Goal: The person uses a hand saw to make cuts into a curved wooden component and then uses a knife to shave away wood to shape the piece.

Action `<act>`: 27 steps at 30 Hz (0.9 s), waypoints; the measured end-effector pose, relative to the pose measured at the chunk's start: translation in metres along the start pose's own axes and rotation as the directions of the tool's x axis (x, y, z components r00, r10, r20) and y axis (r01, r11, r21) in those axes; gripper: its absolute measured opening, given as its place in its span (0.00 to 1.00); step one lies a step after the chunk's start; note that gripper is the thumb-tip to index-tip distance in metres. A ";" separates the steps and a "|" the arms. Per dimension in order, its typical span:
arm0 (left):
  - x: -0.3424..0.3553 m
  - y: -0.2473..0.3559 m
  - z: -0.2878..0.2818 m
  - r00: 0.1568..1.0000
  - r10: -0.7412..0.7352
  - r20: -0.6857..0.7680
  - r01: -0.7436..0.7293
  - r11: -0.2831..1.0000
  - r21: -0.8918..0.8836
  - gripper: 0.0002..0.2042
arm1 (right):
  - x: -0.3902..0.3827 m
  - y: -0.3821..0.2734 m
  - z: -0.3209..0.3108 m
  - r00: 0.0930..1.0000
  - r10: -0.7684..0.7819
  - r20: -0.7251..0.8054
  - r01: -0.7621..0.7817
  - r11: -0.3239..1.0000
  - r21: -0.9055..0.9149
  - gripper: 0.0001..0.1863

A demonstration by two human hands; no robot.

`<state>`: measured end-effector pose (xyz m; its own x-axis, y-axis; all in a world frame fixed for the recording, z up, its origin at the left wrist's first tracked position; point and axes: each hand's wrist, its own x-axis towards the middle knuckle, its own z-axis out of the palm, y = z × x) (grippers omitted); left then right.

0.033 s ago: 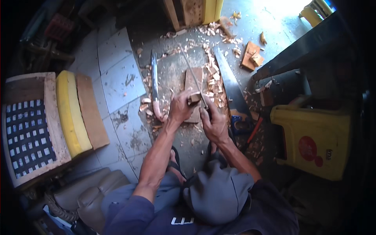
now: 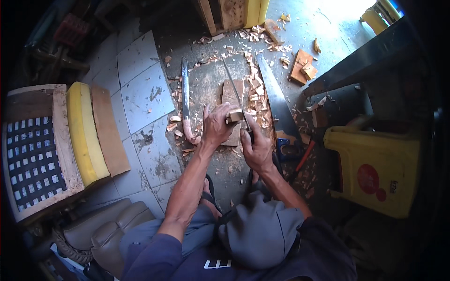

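Grey floor (image 2: pixel 227 165) carries curly shavings (image 2: pixel 257 95). Left hand (image 2: pixel 217 125) grips a squared wooden block (image 2: pixel 234 115), right hand (image 2: pixel 258 148) a thin metal tool (image 2: pixel 232 81).

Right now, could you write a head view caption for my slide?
Left hand holds wooden block, right hand a slender tool; wood shavings lie around.

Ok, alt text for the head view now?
The left hand grips a small wooden block while the right hand holds a long thin tool beside it; whether they touch is unclear. A wooden board lies beneath, wood shavings and a handsaw nearby.
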<state>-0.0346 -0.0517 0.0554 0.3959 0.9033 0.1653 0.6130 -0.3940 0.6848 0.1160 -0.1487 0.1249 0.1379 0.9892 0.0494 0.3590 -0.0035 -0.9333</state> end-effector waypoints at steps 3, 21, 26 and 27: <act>-0.021 -0.025 0.022 0.993 -0.110 -0.053 0.111 0.994 0.023 0.19 | 0.007 0.011 0.012 0.951 0.280 0.131 -0.263 0.956 -0.129 0.27; 0.002 -0.029 0.033 0.975 0.051 -0.215 -0.045 0.998 0.035 0.20 | 0.023 0.019 0.017 0.995 -0.092 -0.049 0.092 0.996 0.009 0.21; 0.012 0.004 0.015 0.992 -0.072 -0.105 0.063 0.994 -0.085 0.16 | 0.022 0.027 0.014 0.993 0.119 -0.019 -0.120 0.985 -0.123 0.22; -0.015 -0.022 0.026 0.989 -0.085 -0.124 0.087 0.996 0.003 0.17 | 0.009 0.035 0.032 0.996 0.080 -0.027 -0.083 0.984 -0.155 0.22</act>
<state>-0.0364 -0.0606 0.0192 0.2539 0.9477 0.1932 0.6473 -0.3149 0.6942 0.1009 -0.1348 0.0811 0.1912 0.9814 -0.0154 0.4854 -0.1081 -0.8676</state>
